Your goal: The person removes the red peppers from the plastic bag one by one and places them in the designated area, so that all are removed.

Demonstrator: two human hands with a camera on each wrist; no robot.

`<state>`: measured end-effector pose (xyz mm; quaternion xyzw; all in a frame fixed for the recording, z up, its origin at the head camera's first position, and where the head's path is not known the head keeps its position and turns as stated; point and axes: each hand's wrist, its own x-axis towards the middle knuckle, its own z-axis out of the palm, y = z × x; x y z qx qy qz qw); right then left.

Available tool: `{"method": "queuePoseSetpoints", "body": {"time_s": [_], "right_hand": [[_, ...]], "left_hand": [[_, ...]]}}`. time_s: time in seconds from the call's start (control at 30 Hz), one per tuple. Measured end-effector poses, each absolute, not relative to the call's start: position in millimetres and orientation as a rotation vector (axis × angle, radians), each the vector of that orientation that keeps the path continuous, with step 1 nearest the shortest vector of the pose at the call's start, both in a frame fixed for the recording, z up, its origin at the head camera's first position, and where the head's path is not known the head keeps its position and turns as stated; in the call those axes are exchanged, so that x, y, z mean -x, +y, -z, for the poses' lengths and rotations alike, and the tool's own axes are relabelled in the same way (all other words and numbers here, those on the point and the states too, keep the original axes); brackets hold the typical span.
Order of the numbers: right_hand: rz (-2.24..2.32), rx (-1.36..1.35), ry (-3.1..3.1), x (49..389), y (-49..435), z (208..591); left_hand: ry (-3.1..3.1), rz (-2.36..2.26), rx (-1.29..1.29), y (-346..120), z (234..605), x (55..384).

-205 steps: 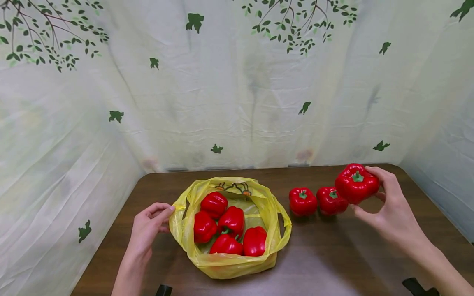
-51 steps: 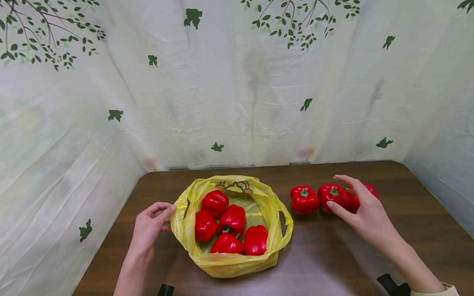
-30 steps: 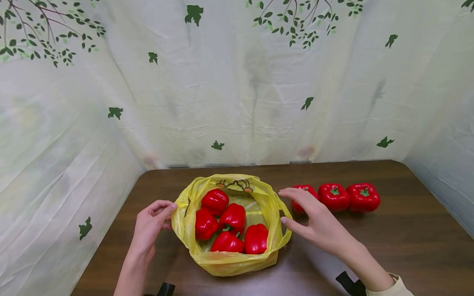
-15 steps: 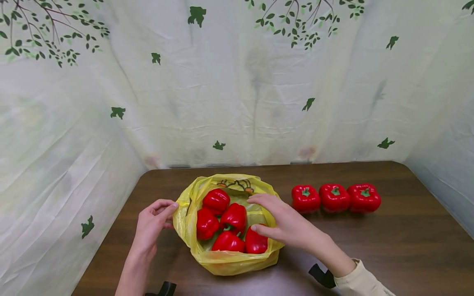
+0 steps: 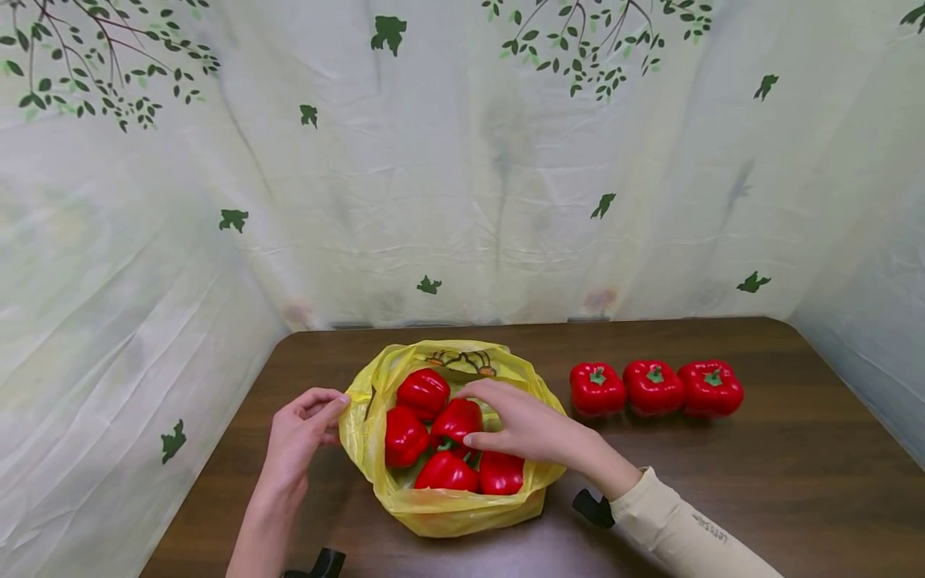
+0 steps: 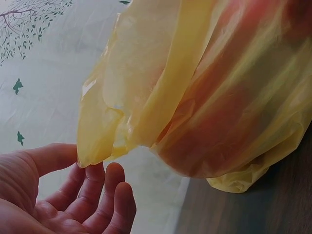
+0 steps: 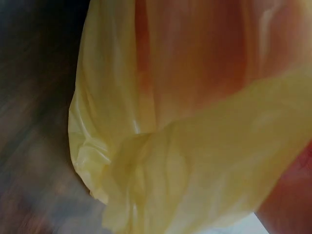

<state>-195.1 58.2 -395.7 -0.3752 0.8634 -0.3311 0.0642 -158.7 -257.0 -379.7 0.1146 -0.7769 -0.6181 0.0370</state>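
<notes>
A yellow plastic bag (image 5: 448, 518) stands with its mouth open on the table, several red bell peppers (image 5: 422, 393) inside. At its left rim my left hand (image 5: 299, 437) pinches the bag's edge between thumb and finger; the left wrist view shows this pinched yellow film (image 6: 97, 141) close up. My right hand (image 5: 531, 425) reaches over the right rim into the bag. Its thumb and fingers are spread at the right side of the middle bell pepper (image 5: 455, 421). In the right wrist view the bag's film (image 7: 161, 180) covers most of the picture and hides the fingers.
Three red bell peppers, a left one (image 5: 596, 389), a middle one (image 5: 654, 387) and a right one (image 5: 711, 388), stand in a row on the brown wooden table (image 5: 723, 482) right of the bag. A pale leaf-printed curtain (image 5: 462, 201) rises behind the table.
The right hand put a bell pepper at the row's right end, let go, and moved left into the bag. The left hand has kept its pinch on the rim.
</notes>
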Motion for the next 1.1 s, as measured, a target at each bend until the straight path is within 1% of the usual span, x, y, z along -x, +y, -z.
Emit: {"method": "queuePoseSetpoints", "body": {"time_s": [0.27, 0.7, 1.1], "right_hand": [[0.979, 1.101, 2.558, 208, 48, 406], [0.905, 1.072, 2.533, 214, 39, 414], [1.014, 1.079, 2.562, 216, 41, 418]], "left_hand": [[-2.377, 1.919, -0.351, -256, 380, 160], [-2.396, 1.898, -0.373, -256, 380, 160], [-2.407, 1.875, -0.385, -257, 380, 161]]}}
